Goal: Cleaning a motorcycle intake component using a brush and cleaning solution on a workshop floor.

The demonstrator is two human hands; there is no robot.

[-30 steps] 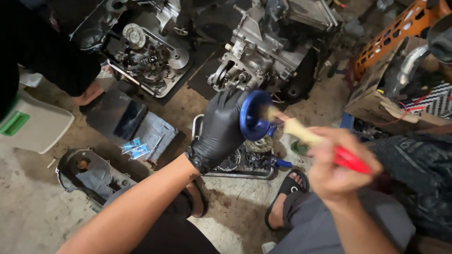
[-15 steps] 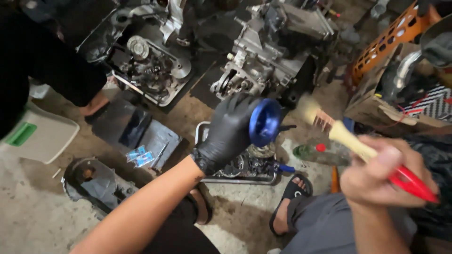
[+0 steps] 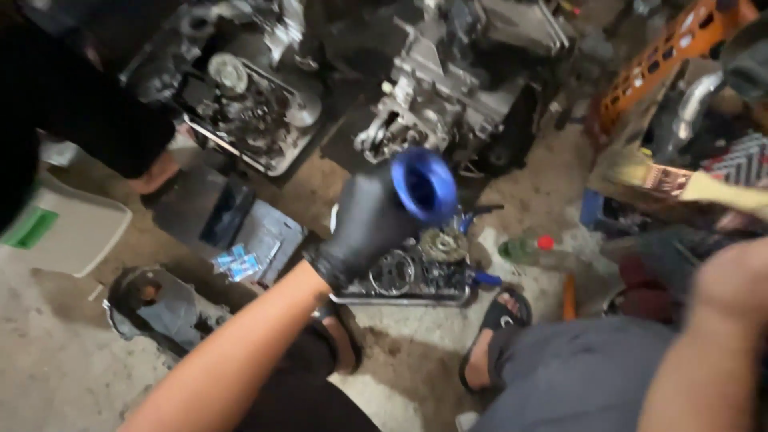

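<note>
Head view: the gloved left hand (image 3: 370,224) wraps its fingers around a blue funnel-shaped part (image 3: 422,184), held above the floor, open mouth pointing up-right toward the camera, axis slanted. The right hand (image 3: 732,276) is blurred; its grip cannot be told.

A blue metal cup held up, and a paintbrush off to the side

The blue round part (image 3: 422,186) is shiny and shaped like a small cup with a wide rim. Its open mouth faces up toward the camera and looks dark inside. It is held up in the air, above the engine parts on the floor, with the black-gloved left hand (image 3: 370,224) wrapped around its back end. The paintbrush (image 3: 680,186) is well apart from it, at the right edge. It has pale bristles, a coppery metal band and a light handle, lies almost flat, and looks blurry.
</note>
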